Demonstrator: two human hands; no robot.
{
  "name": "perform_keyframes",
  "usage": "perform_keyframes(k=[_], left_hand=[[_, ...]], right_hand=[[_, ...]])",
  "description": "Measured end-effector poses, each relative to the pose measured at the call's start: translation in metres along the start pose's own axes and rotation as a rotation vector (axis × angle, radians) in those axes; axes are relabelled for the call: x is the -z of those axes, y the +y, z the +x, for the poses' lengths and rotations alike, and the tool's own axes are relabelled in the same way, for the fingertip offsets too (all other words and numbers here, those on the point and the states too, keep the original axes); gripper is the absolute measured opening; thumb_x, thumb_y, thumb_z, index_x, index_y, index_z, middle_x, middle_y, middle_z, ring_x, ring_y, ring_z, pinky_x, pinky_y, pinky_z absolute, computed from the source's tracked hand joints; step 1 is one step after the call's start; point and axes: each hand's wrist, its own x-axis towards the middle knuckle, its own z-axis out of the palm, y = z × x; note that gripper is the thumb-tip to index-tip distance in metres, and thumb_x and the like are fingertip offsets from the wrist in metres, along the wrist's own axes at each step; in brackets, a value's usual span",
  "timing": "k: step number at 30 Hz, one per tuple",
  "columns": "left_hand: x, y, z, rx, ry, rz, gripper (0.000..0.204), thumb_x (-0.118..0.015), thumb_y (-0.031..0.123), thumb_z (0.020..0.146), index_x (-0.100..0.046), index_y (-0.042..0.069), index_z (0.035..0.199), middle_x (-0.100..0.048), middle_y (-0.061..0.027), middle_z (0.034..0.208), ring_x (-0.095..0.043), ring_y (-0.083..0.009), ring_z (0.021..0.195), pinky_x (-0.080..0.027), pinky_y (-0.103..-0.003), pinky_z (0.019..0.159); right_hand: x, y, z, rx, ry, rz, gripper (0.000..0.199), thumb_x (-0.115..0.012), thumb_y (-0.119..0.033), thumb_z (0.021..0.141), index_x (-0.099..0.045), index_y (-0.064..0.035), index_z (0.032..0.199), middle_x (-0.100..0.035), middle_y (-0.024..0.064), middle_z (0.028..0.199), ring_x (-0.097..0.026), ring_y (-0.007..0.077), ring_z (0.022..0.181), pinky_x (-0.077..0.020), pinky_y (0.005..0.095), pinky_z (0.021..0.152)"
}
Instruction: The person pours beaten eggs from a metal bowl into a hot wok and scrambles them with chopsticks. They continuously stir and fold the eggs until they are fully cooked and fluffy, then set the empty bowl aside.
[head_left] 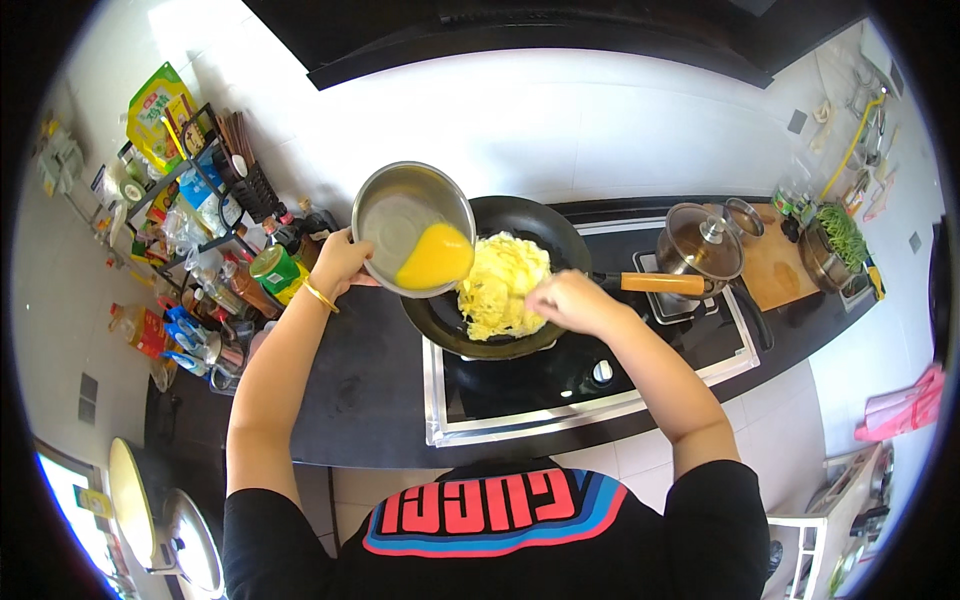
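The left hand (340, 262) is gripping the rim of a steel bowl (412, 228), tilting it over the black wok (500, 280); some beaten egg (435, 257) is pooling at its lip, unpoured. Most of the egg is already setting as scrambled egg (503, 283) in the wok. The right hand (572, 301) is curling closed above it, around what I cannot tell.

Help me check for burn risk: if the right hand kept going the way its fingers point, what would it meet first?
The right hand points left over the black wok. It would most likely meet the cooked egg first, then the tilted steel bowl beyond; the hand's height above the egg is unclear.
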Motion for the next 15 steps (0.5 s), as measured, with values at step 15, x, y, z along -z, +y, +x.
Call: perform_keyframes(k=[15], left_hand=[[0.006,-0.012,0.005,-0.026,-0.012,-0.059,0.033,-0.049,0.001,0.076,-0.052,-0.006,0.108,-0.062,-0.0148,0.079,-0.065,-0.0251,0.058,-0.059,-0.036,0.047]], right_hand=[[-0.044,-0.006,0.011,0.196,0.106,0.123,0.017,-0.054,-0.018,0.084,-0.062,-0.0055,0.077,-0.061,0.0125,0.076,-0.06,0.0305,0.072,-0.0486,0.0383,0.066]])
